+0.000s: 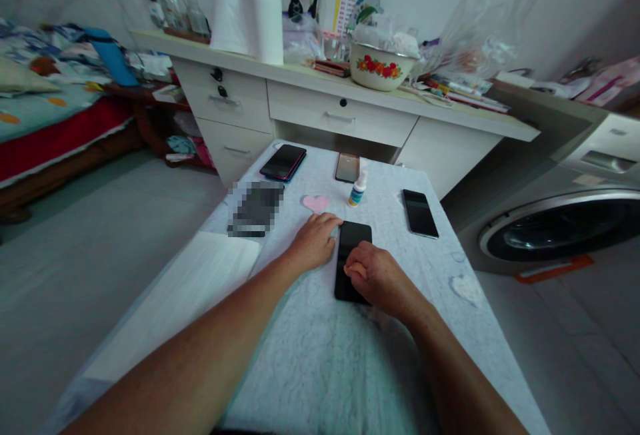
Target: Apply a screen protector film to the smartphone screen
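A black smartphone lies flat on the cloth-covered table, screen up. My left hand rests at its upper left side, fingers stretched out and the tips touching the phone's edge. Over the lower right of the screen, my right hand is closed on a small peach-orange pad, mostly hidden by the fingers. Just beyond the phone are a pink heart-shaped pad and an upright small white bottle with a blue and yellow label.
Another phone lies at right, stacked phones at far left, and a phone-shaped item at the back. A pixelated dark object and pale sheet are on the left. A desk stands behind; a washing machine is right.
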A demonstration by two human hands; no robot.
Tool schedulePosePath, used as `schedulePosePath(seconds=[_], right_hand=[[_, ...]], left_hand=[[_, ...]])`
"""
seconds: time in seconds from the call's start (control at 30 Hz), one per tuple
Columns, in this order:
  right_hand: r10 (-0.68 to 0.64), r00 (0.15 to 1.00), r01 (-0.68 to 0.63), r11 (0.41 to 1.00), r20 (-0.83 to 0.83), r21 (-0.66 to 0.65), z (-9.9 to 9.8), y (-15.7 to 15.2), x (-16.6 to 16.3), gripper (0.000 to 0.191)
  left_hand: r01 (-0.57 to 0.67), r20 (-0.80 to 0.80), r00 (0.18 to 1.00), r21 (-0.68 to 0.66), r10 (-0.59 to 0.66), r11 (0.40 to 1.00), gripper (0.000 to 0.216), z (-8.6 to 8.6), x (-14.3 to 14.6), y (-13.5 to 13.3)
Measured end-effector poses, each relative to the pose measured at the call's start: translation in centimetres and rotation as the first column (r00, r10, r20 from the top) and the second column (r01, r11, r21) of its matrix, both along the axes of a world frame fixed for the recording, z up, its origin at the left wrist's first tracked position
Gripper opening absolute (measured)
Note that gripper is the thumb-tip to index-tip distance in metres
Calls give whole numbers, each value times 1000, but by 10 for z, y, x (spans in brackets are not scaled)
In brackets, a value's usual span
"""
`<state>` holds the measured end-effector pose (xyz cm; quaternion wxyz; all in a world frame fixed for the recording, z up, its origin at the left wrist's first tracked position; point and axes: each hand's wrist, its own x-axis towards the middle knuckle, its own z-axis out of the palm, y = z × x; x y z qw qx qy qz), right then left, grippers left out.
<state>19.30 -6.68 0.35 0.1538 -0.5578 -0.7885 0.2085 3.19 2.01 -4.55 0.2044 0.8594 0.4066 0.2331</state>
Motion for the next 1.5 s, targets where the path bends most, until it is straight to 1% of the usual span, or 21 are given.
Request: schedulePosePath(seconds=[0.17, 0.43, 1.13, 1.5], right_hand=[[-52, 999, 52, 999, 9, -11, -1, 1, 4, 16], [-74, 996, 73, 997, 49, 13, -1, 3, 9, 12], [-134, 986, 134, 991, 98, 1, -1, 3, 11, 10], [-147, 979, 146, 989, 138, 22, -4, 5, 16, 10]], left_hand=[[10, 13, 1000, 14, -10, 1000, 45, -3, 0, 1], [12, -3, 1000, 20, -12, 1000, 44, -1, 0, 1], [8, -4, 1000, 31, -8, 999, 44, -3, 0, 2], [10, 3, 1000, 24, -10, 1000, 44, -4, 0, 2]])
